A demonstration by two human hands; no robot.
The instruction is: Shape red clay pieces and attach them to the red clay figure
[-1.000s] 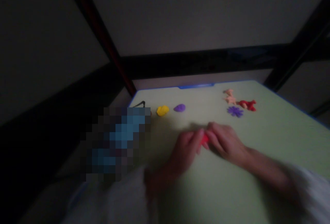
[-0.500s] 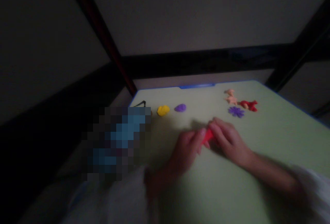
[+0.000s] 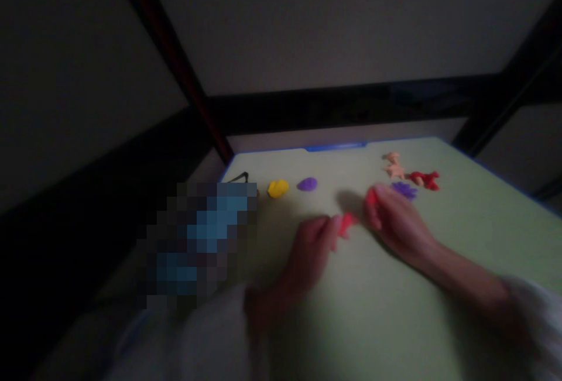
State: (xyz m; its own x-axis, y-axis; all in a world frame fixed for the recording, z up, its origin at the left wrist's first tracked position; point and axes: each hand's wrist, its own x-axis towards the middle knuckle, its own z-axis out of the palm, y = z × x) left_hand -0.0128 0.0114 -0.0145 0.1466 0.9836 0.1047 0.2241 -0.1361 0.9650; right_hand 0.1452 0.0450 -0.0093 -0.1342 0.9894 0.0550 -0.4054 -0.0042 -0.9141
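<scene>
While a red lump (image 3: 346, 224) was pinched between the thumb and fingers of the left hand (image 3: 312, 247), another red piece (image 3: 372, 201) was held in the curled fingers of the right hand (image 3: 401, 223). The two were separated by a narrow gap over the bench (image 3: 351, 322); whether either was rested on its surface could not be told. Beyond the left hand, a yellow lump (image 3: 278, 188) and a purple lump (image 3: 308, 184) were placed near each other. A purple flower shape (image 3: 405, 190) was partly hidden by the right hand, with pink shapes (image 3: 394, 170) and a red shape (image 3: 431, 180) set just behind.
</scene>
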